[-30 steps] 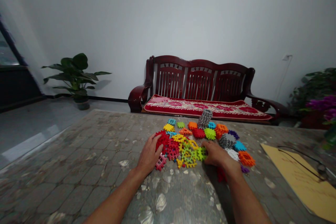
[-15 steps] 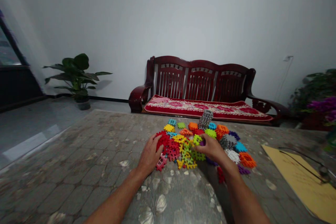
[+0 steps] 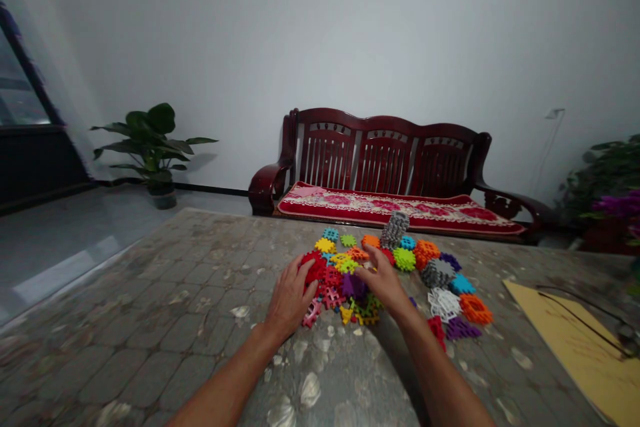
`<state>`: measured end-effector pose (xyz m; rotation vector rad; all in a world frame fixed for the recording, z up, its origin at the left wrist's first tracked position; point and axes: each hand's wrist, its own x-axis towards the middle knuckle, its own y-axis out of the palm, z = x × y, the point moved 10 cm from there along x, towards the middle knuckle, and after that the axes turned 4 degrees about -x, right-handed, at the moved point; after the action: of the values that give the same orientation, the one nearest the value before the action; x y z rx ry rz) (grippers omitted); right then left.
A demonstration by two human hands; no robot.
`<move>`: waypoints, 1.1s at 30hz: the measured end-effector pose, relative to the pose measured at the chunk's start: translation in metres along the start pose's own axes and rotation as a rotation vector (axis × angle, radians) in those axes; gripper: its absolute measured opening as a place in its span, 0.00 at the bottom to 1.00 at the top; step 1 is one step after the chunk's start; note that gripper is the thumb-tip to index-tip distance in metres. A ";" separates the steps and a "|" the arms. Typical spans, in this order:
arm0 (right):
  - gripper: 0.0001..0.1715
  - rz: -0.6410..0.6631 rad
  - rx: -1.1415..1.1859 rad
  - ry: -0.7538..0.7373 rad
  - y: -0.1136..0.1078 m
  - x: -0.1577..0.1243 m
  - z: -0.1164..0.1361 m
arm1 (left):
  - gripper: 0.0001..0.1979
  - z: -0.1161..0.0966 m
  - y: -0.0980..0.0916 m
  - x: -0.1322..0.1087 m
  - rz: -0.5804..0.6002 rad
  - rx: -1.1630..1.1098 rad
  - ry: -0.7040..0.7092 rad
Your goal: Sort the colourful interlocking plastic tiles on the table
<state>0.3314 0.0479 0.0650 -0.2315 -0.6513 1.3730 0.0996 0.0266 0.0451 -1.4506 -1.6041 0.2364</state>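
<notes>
Right hand (image 3: 383, 282) slid left over the spiky plastic tiles (image 3: 400, 257); can't tell if its fingers grip the purple tile (image 3: 351, 285). Left hand (image 3: 290, 297) lies flat, fingers released, on red lattice tiles (image 3: 316, 270).

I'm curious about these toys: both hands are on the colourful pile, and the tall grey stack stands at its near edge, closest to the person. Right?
Not quite. The head view shows the left hand and right hand on the pile, but the grey stack stands at its far side, toward the bench, not at the near edge.
</notes>
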 end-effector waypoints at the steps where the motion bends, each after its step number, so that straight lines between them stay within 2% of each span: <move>1: 0.40 0.029 -0.084 -0.010 -0.002 -0.001 0.001 | 0.21 -0.001 -0.001 0.000 -0.005 0.020 0.002; 4: 0.48 0.153 -0.349 -0.033 0.000 -0.009 0.002 | 0.21 0.000 -0.001 0.000 -0.013 0.046 -0.013; 7: 0.46 0.249 -0.412 -0.080 0.016 -0.020 0.008 | 0.23 0.001 0.002 0.000 0.007 0.021 -0.018; 10: 0.40 0.178 -0.325 -0.140 0.028 -0.024 0.022 | 0.24 -0.002 0.004 0.000 0.044 -0.010 -0.010; 13: 0.34 0.085 -0.222 -0.192 0.030 -0.024 0.035 | 0.24 -0.005 0.001 0.000 0.055 -0.028 -0.006; 16: 0.30 0.017 -0.211 -0.228 0.017 -0.018 0.036 | 0.24 -0.007 -0.003 -0.001 0.051 -0.023 -0.007; 18: 0.31 -0.038 -0.277 -0.180 -0.001 -0.010 0.023 | 0.25 -0.009 -0.004 -0.001 0.053 -0.003 -0.004; 20: 0.31 -0.072 -0.397 -0.101 -0.019 -0.001 0.007 | 0.25 -0.012 -0.003 -0.002 0.060 0.026 0.017; 23: 0.33 -0.046 -0.640 0.001 -0.037 0.013 -0.012 | 0.26 -0.017 -0.001 -0.003 0.056 0.057 0.057; 26: 0.32 0.055 -0.840 0.038 -0.040 0.024 -0.017 | 0.26 -0.013 0.001 -0.003 0.044 0.053 0.029; 29: 0.24 0.158 -0.969 0.041 -0.033 0.031 -0.016 | 0.25 -0.004 0.003 -0.002 0.047 0.010 -0.020; 33: 0.20 0.185 -1.080 0.011 -0.025 0.034 -0.015 | 0.25 0.003 0.007 -0.001 0.070 -0.067 -0.048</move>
<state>0.3627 0.0787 0.0758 -1.1760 -1.3430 1.0649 0.1021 0.0290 0.0385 -1.5646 -1.6153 0.2620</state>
